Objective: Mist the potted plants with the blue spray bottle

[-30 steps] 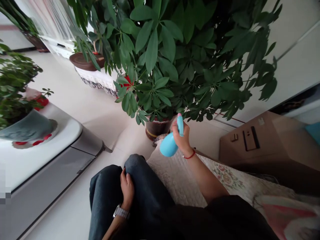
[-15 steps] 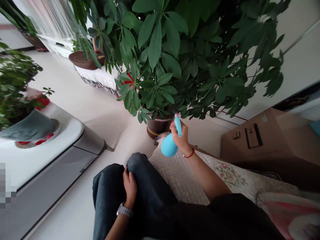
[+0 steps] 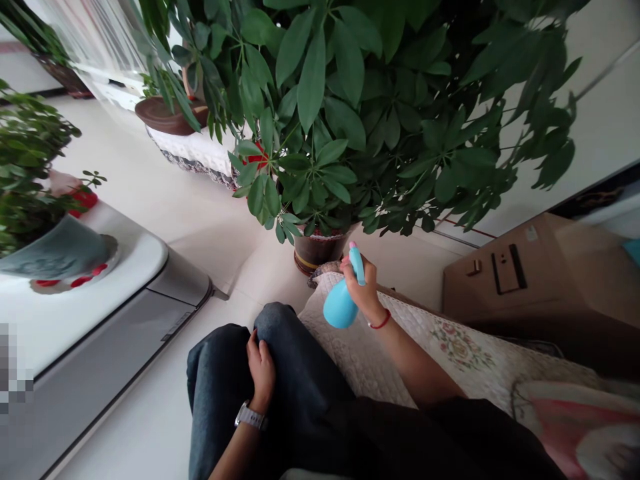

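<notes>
My right hand (image 3: 365, 288) is wrapped round the neck of a light blue spray bottle (image 3: 340, 305) with a pink nozzle. The bottle is tilted, its nozzle pointing up toward a large leafy potted plant (image 3: 320, 167). Between the nozzle and the lowest leaves there is a small gap. The plant's dark pot (image 3: 320, 250) stands on the floor behind the bottle, its upper part hidden by leaves. My left hand (image 3: 261, 365) rests on my jeans between the knees, fingers stretched out, holding nothing.
A quilted floral cover (image 3: 400, 357) lies beneath my right forearm. At right stands a brown cabinet (image 3: 500, 280). A white and grey table (image 3: 150, 260) on the left bears a plant in a blue-grey pot (image 3: 65, 250). Farther back, a brown bowl planter (image 3: 170, 117) sits on a lace-covered stand.
My right hand and the spray bottle have moved slightly down, away from the leaves. The left hand stays on my lap.
</notes>
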A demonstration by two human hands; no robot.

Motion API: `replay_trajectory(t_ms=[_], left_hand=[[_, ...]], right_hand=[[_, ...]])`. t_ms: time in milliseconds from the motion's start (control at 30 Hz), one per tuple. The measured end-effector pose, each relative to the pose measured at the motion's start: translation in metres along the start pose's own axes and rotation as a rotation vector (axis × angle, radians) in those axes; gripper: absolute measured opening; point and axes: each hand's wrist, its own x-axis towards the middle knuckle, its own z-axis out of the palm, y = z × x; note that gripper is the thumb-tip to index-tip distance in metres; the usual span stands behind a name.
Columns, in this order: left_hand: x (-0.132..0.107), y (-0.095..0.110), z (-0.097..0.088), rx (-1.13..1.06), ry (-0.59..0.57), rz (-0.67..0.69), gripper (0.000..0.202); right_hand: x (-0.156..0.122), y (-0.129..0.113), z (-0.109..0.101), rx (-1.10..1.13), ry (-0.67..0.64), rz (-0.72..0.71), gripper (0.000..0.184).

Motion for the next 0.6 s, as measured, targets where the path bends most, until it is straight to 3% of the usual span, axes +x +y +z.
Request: replay_trajectory(t_ms=[400,600], left_hand=[[-0.001,0.001,0.001,-0.020,0.007,-0.018,0.061],[-0.001,0.001,0.000,-0.018,0.002,-0.004,0.062]], right_hand=[[-0.001,0.004,0.013,-0.030,0.023,0.033,0.025],[-0.004,-0.015,0.023,-0.068,0.034,-0.065,0.011]])
